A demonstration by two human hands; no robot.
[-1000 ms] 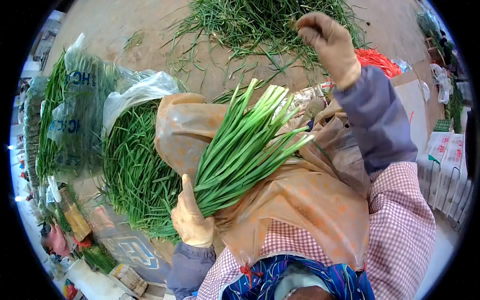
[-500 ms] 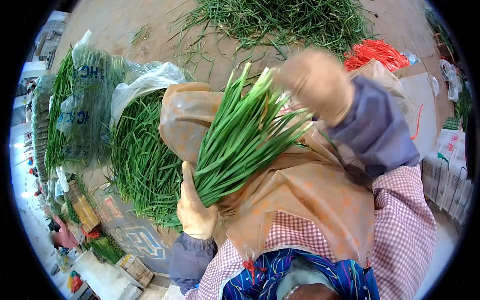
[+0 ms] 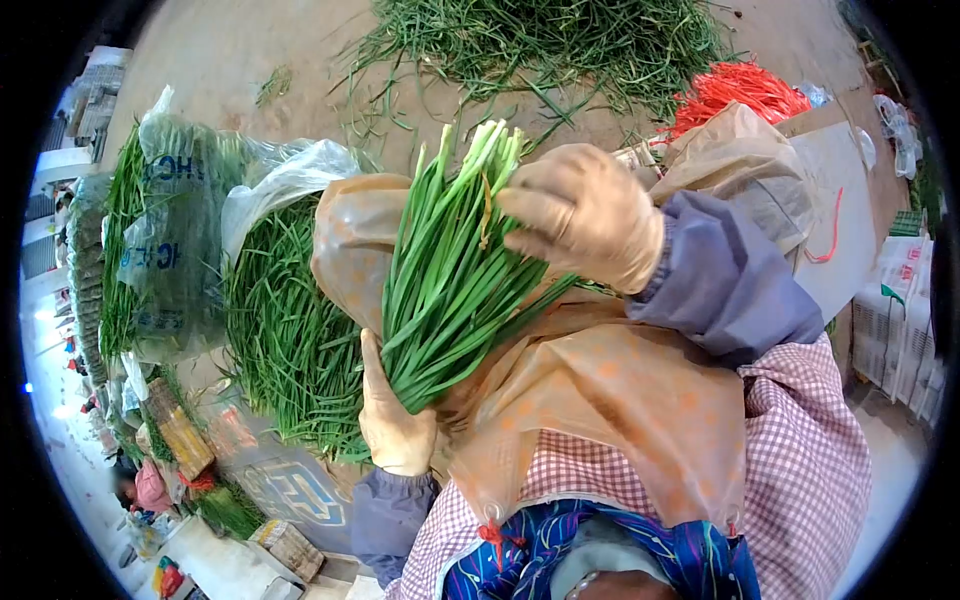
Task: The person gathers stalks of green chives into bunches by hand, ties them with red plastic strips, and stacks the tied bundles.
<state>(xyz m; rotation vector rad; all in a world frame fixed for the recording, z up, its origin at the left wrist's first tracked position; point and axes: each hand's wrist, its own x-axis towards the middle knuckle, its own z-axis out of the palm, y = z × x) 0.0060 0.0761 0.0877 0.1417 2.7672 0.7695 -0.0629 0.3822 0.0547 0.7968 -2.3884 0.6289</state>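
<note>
Two hands stood apart from each other at a loose bunch of long green stalks with pale ends (image 3: 440,290), which lay slantwise over a translucent brown plastic apron (image 3: 620,400). At the bunch's near, leafy end, the left hand (image 3: 398,430) cupped it from below, thumb raised and spread, forearm tucked close; its fingers were hidden, so their closure could not be told. A light, steady cradle seemed best there, since squeezing might have creased the leaves. Right of the bunch, near its pale ends, hung the right hand (image 3: 595,215), back upward, fingers bent, forearm reaching in from the side; whether they pinched anything could not be told. Just beside their tips showed a thin yellowed leaf (image 3: 486,212); any pinch there called for fingertips on that strand alone, drawn along the stalks, not across. Beyond the bunch lay a heap of loose green stalks (image 3: 550,45).
</note>
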